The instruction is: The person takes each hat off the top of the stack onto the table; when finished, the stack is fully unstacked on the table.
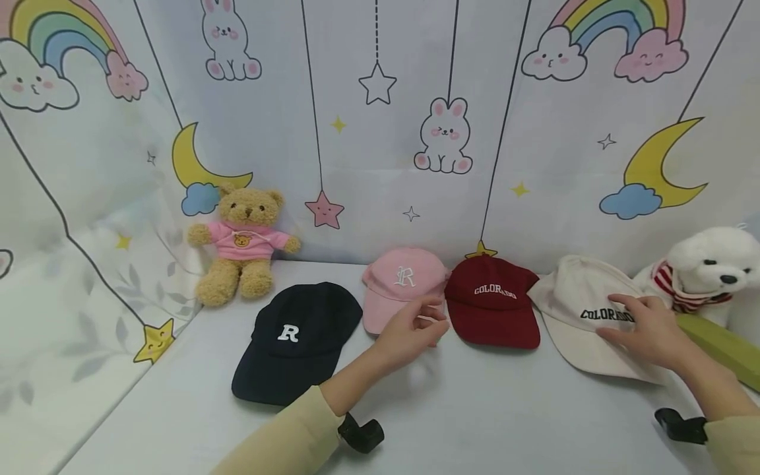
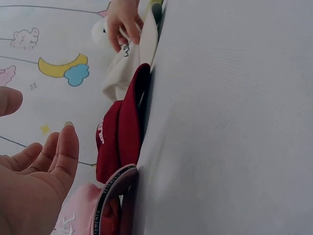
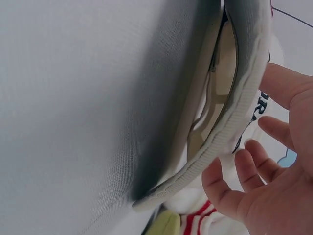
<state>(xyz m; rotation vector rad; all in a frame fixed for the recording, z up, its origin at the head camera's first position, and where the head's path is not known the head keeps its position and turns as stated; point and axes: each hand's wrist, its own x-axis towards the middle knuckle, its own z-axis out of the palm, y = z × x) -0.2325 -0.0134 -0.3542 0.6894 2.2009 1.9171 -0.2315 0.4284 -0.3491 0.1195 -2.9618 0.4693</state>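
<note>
In the head view my left hand (image 1: pixel 410 335) hovers in front of the pink cap (image 1: pixel 386 297), fingers loosely bent with nothing in them. The left wrist view shows that hand (image 2: pixel 36 183) apart from the pink cap's brim (image 2: pixel 110 196). A dark red cap (image 1: pixel 495 323) sits just right of it. My right hand (image 1: pixel 650 330) is over the cream cap (image 1: pixel 584 284) lettered COLORADO, its fingers spread in front of the crown. In the right wrist view the hand (image 3: pixel 274 191) is beside the cream brim (image 3: pixel 230 127); whether a fingertip touches the cap I cannot tell.
A black cap (image 1: pixel 309 336) lies at left, nearer than the pink one. Behind it a teddy bear (image 1: pixel 243 244) in a pink top leans on the printed backdrop (image 1: pixel 380 145). At right are a white plush dog (image 1: pixel 706 264) and a green object (image 1: pixel 721 349) on the white table (image 1: pixel 463 422).
</note>
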